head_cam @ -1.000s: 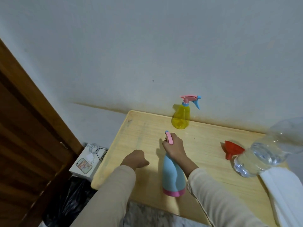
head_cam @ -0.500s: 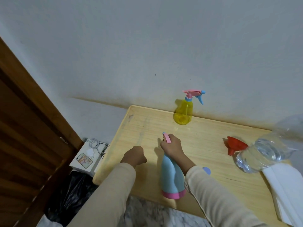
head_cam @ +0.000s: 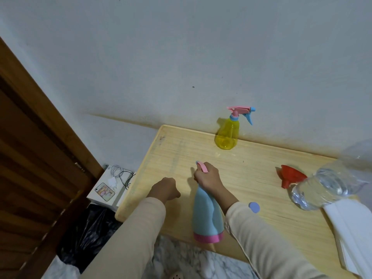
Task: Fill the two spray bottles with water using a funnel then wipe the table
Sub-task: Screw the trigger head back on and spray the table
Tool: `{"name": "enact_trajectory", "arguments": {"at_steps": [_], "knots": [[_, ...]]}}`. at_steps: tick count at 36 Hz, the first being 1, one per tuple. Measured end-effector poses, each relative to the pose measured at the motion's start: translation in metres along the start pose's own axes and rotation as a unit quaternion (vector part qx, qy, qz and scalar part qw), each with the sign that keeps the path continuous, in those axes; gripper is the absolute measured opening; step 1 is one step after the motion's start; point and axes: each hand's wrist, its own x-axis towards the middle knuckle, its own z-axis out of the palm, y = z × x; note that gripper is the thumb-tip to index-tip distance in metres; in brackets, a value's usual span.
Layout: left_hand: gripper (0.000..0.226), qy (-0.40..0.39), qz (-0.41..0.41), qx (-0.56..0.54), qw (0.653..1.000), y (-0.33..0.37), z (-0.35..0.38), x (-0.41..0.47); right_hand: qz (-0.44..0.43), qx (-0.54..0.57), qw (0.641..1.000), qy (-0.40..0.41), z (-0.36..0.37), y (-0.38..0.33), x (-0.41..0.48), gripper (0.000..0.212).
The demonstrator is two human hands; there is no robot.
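A blue spray bottle with a pink base stands near the front edge of the wooden table. My right hand grips its pink spray head. My left hand rests as a fist on the table to the left of it, holding nothing. A yellow spray bottle with a pink and blue head stands at the back by the wall. A red funnel lies on its side at the right, next to a clear water bottle lying down. A small blue cap lies by my right sleeve.
White folded cloth or paper lies at the table's right front corner. Left of the table, a white box with a phone and cables sits above a black bag. A wooden door stands at the left. The wall runs along the table's back edge.
The view has tilted up slightly, so the table sits lower in frame. The blue cap came into view beside my right sleeve. Both hands keep their places.
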Motion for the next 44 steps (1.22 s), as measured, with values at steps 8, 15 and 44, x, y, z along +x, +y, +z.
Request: {"name": "enact_trajectory", "arguments": {"at_steps": [8,15,44], "knots": [[0.025,-0.004,-0.005,-0.004,1.000,-0.002,0.001,-0.003,0.000,-0.032,0.999,-0.026,0.002,0.000,-0.004,0.009],[0.023,-0.018,-0.002,-0.007,1.000,-0.002,0.004,-0.005,-0.007,-0.025,0.999,-0.039,0.004,-0.001,-0.008,0.025],[0.053,-0.026,0.237,-0.194,0.952,0.143,-0.019,-0.091,-0.230,0.025,0.946,0.227,-0.136,-0.032,-0.019,0.021]]}}
